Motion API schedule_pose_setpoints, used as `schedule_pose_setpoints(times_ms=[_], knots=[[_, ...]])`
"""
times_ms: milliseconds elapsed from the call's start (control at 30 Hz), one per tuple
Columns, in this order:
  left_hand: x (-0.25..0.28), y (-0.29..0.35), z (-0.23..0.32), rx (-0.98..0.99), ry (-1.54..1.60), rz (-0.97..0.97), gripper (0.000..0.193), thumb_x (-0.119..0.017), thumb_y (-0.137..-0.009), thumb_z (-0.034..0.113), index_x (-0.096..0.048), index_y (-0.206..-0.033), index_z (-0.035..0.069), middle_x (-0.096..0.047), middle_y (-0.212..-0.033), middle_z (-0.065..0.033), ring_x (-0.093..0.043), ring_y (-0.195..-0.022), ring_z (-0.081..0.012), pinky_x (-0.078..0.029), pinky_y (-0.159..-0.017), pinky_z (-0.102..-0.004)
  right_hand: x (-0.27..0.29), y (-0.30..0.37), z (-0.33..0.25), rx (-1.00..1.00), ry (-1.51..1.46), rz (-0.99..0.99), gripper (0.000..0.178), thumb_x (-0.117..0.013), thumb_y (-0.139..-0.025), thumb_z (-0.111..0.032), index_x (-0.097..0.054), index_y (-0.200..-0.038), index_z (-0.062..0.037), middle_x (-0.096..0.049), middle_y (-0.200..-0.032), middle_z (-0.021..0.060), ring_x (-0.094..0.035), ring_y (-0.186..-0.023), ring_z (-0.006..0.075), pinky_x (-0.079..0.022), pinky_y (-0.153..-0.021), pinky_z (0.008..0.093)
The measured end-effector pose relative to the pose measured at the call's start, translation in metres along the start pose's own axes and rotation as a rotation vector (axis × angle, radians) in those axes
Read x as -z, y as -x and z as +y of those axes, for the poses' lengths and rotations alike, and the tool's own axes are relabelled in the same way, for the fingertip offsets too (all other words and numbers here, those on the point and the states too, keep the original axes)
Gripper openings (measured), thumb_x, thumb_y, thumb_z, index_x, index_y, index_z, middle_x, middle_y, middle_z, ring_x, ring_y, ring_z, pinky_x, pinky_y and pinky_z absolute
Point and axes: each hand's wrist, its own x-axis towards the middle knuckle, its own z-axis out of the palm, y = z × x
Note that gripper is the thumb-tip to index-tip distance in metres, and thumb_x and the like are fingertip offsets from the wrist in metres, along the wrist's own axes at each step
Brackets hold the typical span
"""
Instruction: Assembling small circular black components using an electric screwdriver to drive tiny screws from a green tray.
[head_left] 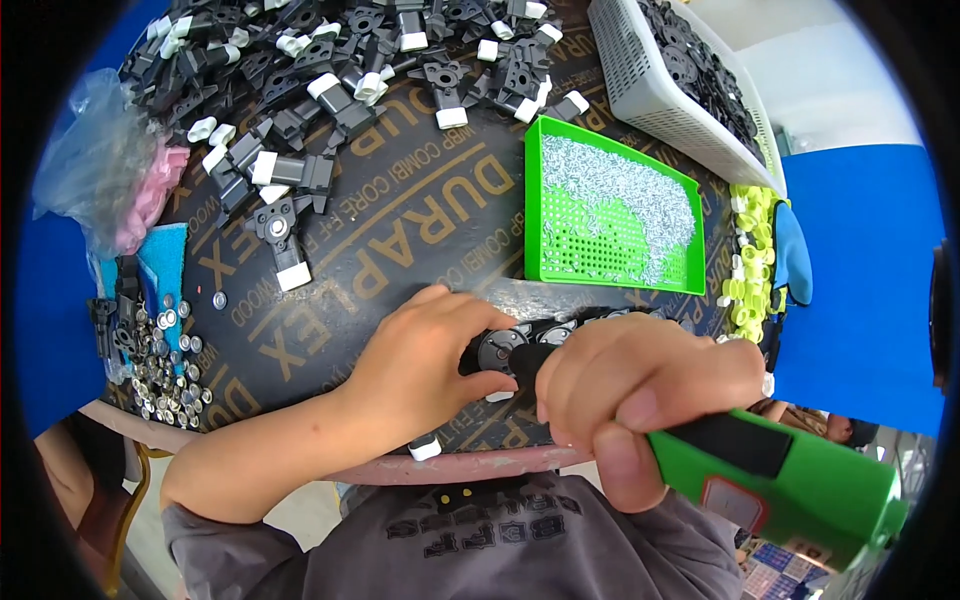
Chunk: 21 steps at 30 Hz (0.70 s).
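Note:
My right hand (640,385) grips a green electric screwdriver (800,485) with a black panel on its side. The tool's dark nose points left and reaches a black plastic part with a round metallic disc (494,350). Thumb and fingers of my left hand (420,345) hold that part from its left side against the table. Whether the bit sits on a screw is hidden. More black parts with metallic pieces (553,330) lie just beyond, partly covered by my right hand. A black piece with a white end (425,448) rests at the table's near edge.
A green perforated tray (533,200) of small screws lies ahead. Behind it stands a white basket (640,95) of black parts. Black pieces with white ends (300,170) heap far left; metal caps (175,375), a blue cloth (165,265) and plastic bag (90,170) lie left, yellow-green clips (750,265) right.

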Motion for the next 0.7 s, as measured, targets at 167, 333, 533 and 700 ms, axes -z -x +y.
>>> schedule_pose_setpoints(times_ms=[167, 333, 533, 700], knots=[[-0.001, 0.001, 0.002, 0.022, -0.006, 0.002, 0.046, -0.085, -0.065, 0.014, -0.064, -0.105, 0.004, -0.065, -0.091, -0.0111, -0.058, -0.088, -0.0332, -0.048, -0.076, -0.0414, -0.012, 0.008, 0.004, 0.009, -0.002, 0.219, 0.032, -0.062, -0.086, 0.004, -0.04, -0.107, -0.006, -0.057, -0.072, 0.0126, -0.056, -0.054, 0.0205, -0.052, -0.054, 0.039], [-0.004, 0.002, 0.0, -0.037, -0.003, 0.089, 0.042, -0.085, -0.065, 0.013, -0.068, -0.102, 0.004, -0.067, -0.09, -0.0108, -0.061, -0.084, -0.0311, -0.049, -0.074, -0.0378, 0.0, 0.013, 0.0, 0.164, -0.154, 0.496, 0.021, -0.057, -0.095, -0.01, -0.041, -0.108, -0.0099, -0.054, -0.067, 0.0062, -0.055, -0.052, 0.0185, -0.049, -0.046, 0.0338], [-0.001, 0.002, 0.002, -0.004, -0.019, 0.012, 0.045, -0.085, -0.068, 0.019, -0.065, -0.105, 0.003, -0.065, -0.096, -0.0108, -0.059, -0.092, -0.0318, -0.049, -0.078, -0.0394, 0.042, 0.019, 0.04, 0.09, -0.094, 0.817, 0.024, -0.054, -0.094, -0.005, -0.039, -0.112, -0.0073, -0.052, -0.066, 0.0077, -0.051, -0.051, 0.017, -0.048, -0.049, 0.0336], [0.0, -0.001, 0.005, 0.022, -0.008, -0.041, 0.043, -0.083, -0.072, 0.021, -0.063, -0.106, 0.003, -0.064, -0.097, -0.01, -0.058, -0.092, -0.0311, -0.048, -0.076, -0.0403, 0.045, 0.02, 0.06, 0.11, 0.054, 0.776, 0.021, -0.052, -0.093, -0.003, -0.04, -0.111, -0.004, -0.051, -0.063, 0.0085, -0.05, -0.047, 0.0162, -0.046, -0.046, 0.0316]])
